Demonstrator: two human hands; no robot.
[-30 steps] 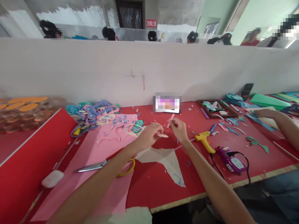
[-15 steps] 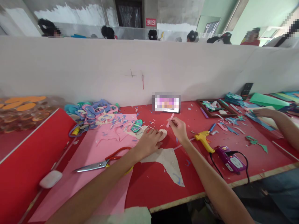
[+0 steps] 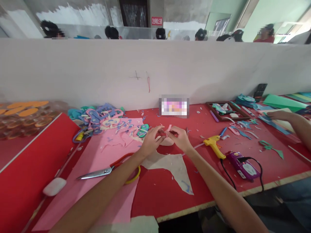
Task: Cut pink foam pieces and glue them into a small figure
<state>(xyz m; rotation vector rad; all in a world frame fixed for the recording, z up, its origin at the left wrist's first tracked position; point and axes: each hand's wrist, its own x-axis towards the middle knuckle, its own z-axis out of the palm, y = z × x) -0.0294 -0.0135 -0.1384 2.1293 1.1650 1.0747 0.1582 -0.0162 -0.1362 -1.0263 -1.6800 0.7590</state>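
In the head view, both hands meet above the middle of the red table. The left hand and the right hand are close together, fingertips almost touching, and between them they pinch a small pink strip, which sticks up a little above the fingers. Both hands are closed on this strip in a fine grip, not clenched into fists. Just under the hands lies a small cream oval piece, partly hidden by the fingers; I cannot tell whether the fingers touch it.

Near the hands, toward the person, a cream sheet with a cut-out shape lies flat on the table. To the left of it lies a large pink sheet, and on this sheet rest scissors with red and yellow handles, blades pointing left. Farther left and far, there is a pile of foam cut-outs in blue, pink and teal. A white eraser-like block lies at the near left.

To the right of the hands lies a yellow glue gun, and beside it a purple device with a black cable. At the far right, another person's arm rests on the table among green and blue scraps.
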